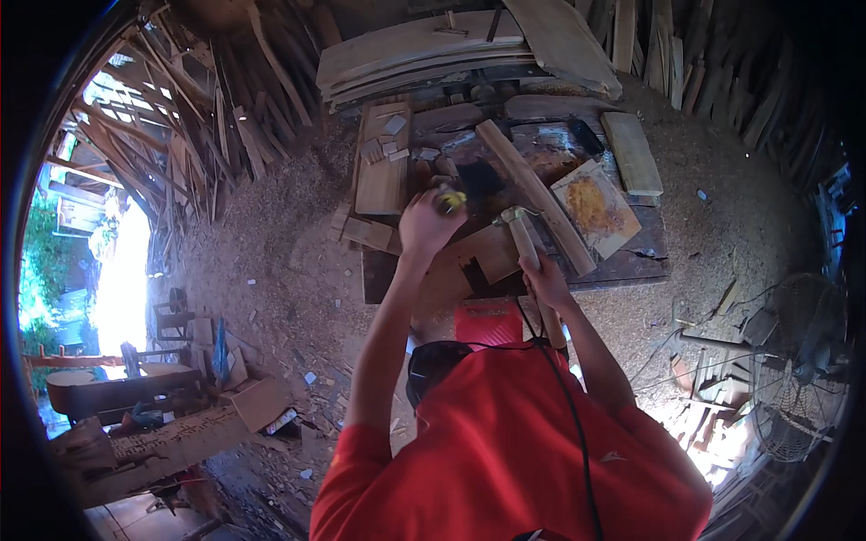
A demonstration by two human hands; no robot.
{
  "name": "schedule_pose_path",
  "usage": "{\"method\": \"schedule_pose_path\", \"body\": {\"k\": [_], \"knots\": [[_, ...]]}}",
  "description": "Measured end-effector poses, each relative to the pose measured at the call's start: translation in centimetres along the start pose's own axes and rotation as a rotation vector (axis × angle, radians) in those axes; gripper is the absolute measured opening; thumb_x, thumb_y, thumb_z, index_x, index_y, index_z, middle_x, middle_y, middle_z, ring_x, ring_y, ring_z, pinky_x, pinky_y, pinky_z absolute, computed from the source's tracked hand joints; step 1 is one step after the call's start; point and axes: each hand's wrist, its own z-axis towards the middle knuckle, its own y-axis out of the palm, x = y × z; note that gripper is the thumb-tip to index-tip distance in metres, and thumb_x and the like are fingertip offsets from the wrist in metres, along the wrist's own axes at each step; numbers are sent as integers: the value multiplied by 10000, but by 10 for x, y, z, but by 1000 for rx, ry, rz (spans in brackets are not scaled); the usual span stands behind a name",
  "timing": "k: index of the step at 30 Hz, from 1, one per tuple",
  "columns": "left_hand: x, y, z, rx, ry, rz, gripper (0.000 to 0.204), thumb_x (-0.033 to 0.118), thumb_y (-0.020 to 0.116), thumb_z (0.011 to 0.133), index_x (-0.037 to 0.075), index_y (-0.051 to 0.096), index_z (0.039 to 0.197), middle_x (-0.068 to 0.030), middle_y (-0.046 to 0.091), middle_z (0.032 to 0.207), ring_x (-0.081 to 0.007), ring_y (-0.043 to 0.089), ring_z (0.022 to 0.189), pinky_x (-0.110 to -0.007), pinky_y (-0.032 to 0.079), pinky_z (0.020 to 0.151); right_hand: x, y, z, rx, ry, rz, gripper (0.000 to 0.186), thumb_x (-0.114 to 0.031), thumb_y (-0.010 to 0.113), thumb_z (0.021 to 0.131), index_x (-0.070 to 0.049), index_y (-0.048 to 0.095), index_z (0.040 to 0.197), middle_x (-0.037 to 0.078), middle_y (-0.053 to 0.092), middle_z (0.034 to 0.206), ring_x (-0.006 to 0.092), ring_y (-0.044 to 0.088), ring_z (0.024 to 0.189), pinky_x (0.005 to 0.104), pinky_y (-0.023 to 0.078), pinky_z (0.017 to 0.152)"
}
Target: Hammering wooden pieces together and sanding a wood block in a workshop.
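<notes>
Shirt (505, 433): red, short sleeves (363, 455), small pale mark (613, 457) at right. Thin black cable (575, 424) along shirt, right of centre. Left hand (428, 227), right hand (547, 282): bare.

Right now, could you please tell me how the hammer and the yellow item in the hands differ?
The hammer has a long, pale handle, while the yellow item is short and compact. The hammer is in the right hand; the yellow item is in the left hand. Both are held.

The left hand (428, 225) holds a yellow-and-black object (450, 201); the right hand (547, 281) grips a hammer (523, 239).
</notes>
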Motion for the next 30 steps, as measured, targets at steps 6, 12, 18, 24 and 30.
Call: {"method": "schedule_pose_path", "body": {"k": [6, 12, 18, 24, 30], "knots": [[-43, 68, 38, -28, 182, 241, 493, 224, 800, 877, 57, 681, 1325, -156, 773, 1145, -386, 737, 1117, -475, 604, 966, -7, 16, 4, -6, 13, 3, 357, -421, 665, 1111, -66, 645, 1143, -11, 582, 685, 98, 575, 494, 302, 457, 442], [-50, 68, -34, 124, 243, -57, 330, 150, 767, 908, 29, 745, 1214, -164, 741, 1260, -385, 704, 1153, -479, 587, 974, 13, 8, 6, 71, -34, -101, 405, -431, 675, 1096, -36, 683, 1184, 56, 629, 696, 158, 646, 549, 367, 492, 513], [-52, 48, -118, 129, 307, 29, 487, 214, 796, 913, 3, 721, 1345, -214, 682, 1438, -405, 620, 1369, -514, 497, 1151, 17, 8, 7, 156, -157, -374, 471, -462, 681, 1081, -7, 687, 1205, 111, 672, 718, 226, 700, 638, 417, 519, 602], [-59, 54, -147, 12, 249, 105, 930, 413, 893, 825, -29, 537, 1561, -235, 483, 1675, -405, 417, 1589, -519, 310, 1335, -5, 13, 2, 142, -305, -579, 478, -458, 676, 1081, 5, 689, 1201, 165, 708, 764, 337, 723, 725, 468, 539, 654], [-61, 51, -147, -68, 251, 124, 1112, 449, 928, 748, -71, 450, 1607, -227, 427, 1707, -375, 354, 1625, -504, 255, 1362, -80, 24, -36, 38, -368, -529, 476, -444, 682, 1069, 23, 695, 1162, 284, 737, 848, 525, 742, 862, 562, 567, 717]]}}
